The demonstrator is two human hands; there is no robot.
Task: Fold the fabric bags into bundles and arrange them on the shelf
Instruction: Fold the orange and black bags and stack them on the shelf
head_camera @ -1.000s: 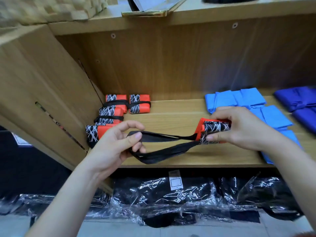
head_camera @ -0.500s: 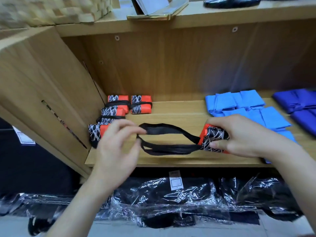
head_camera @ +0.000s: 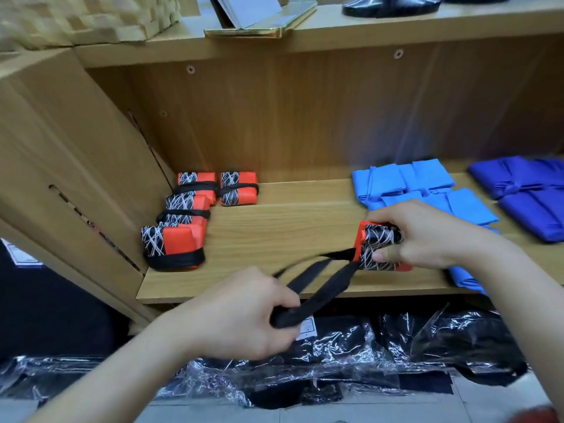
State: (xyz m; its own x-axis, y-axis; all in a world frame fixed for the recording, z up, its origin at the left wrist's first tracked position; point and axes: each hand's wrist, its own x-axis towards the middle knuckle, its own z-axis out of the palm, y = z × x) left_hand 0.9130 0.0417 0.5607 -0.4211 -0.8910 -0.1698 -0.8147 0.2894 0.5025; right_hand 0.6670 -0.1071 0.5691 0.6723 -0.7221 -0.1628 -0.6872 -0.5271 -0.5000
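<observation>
One shelf: wooden, carrying every folded bag in view.
Plastic-wrapped packs: black, lying below the shelf's front edge.
Blue bags: folded flat, lying at the shelf's right; darker blue bags sitting further right.
Four finished bundles: orange and black with white scribble print, strap-bound, sitting close together at the shelf's left end.
Left hand: fingers curling round the black straps, holding them below the shelf's front edge.
Right hand: fingers wrapping over the fifth bundle, thumb pressing its front, holding it over the shelf's front, right of centre.
Key relation: straps running diagonally from the left hand up and rightward to the bundle; right hand on the bundle, left hand well apart. Binding is probably calling for the left hand to carry the straps across to it.
Writing: white tag showing on a pack, too blurred to read; no brand legible.
</observation>
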